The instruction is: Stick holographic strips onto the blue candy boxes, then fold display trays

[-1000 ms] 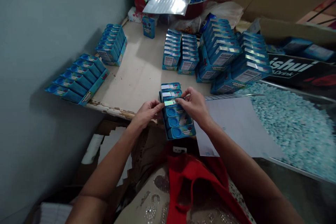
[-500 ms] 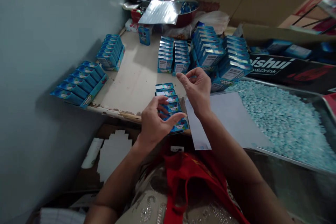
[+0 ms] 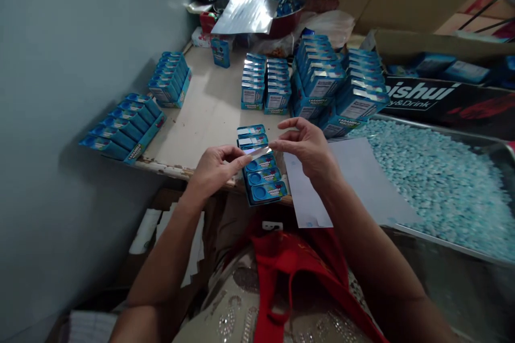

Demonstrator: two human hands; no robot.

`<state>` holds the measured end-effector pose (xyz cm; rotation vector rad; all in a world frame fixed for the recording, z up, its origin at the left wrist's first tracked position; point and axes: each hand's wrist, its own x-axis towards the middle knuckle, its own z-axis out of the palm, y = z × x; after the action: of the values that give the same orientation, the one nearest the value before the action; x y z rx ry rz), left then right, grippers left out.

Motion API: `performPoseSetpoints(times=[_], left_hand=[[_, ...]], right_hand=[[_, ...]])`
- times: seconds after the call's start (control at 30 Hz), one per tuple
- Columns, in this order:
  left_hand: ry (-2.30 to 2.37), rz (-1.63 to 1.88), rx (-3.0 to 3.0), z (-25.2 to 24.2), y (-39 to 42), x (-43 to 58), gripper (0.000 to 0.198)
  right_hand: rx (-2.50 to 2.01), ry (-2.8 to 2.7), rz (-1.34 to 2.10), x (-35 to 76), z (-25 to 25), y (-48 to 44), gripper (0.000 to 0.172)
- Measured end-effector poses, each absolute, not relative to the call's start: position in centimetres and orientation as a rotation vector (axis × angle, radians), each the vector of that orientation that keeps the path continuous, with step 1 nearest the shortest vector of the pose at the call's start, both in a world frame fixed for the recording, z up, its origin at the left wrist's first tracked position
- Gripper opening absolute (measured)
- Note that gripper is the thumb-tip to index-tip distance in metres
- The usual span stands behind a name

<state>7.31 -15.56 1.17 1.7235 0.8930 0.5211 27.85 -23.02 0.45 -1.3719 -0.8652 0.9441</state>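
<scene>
A short, clear, shiny strip [image 3: 260, 152], which looks like a sticker or tape, is stretched between my two hands. My left hand [image 3: 212, 169] pinches its left end between thumb and fingers. The right end is at the fingertips of my right hand [image 3: 310, 149], pinched between thumb and index finger with the other fingers curled. Just under the strip, a row of blue candy boxes [image 3: 263, 177] stands in a display tray at the table's front edge. Shiny strips show on the far boxes; the near ones show bare round lids. My fingers partly cover the middle boxes.
White paper sheets [image 3: 356, 185] lie to the right, partly over a metal tray of pale blue candies [image 3: 442, 187]. Filled display trays [image 3: 317, 80] stand behind, with others [image 3: 124, 126] at left. A black carton [image 3: 446, 99] sits at right; a red bowl [image 3: 287, 21] stands at back.
My right hand has come down and toward me. My left hand has shifted left off the near boxes and closed from a spread pose onto the strip's left end.
</scene>
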Motion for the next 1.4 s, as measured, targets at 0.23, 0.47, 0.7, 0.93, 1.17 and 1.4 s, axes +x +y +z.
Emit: performPoseSetpoints(times=[0.23, 0.47, 0.7, 0.93, 1.17, 1.4], left_hand=[[0.93, 0.183, 1.641, 0.9, -13.2, 5.8, 0.035], [0.896, 0.085, 1.531, -2.1, -12.4, 5.6, 0.037], [0.871, 0.099, 1.498, -2.6, -12.4, 5.7, 0.041], [0.893, 0.124, 1.154, -5.4, -12.8, 6.2, 0.052], [1.081, 0.292, 0.983, -6.3, -13.6, 7.0, 0.057], [1.193, 0.323, 0.984, -7.0, -13.4, 7.6, 0.061]], right_hand=[[-1.498, -0.919, 0.794, 25.1, -1.7, -23.5, 0.038], [-1.679, -1.028, 0.712, 24.4, -3.0, -23.6, 0.036], [-1.698, -1.103, 0.676, 24.2, -3.3, -23.6, 0.033], [-1.831, -1.21, 0.421, 24.2, -3.8, -23.5, 0.034], [-1.721, -0.988, 0.66, 24.6, -4.5, -23.3, 0.032], [-1.729, -0.996, 0.676, 24.5, -5.6, -22.4, 0.027]])
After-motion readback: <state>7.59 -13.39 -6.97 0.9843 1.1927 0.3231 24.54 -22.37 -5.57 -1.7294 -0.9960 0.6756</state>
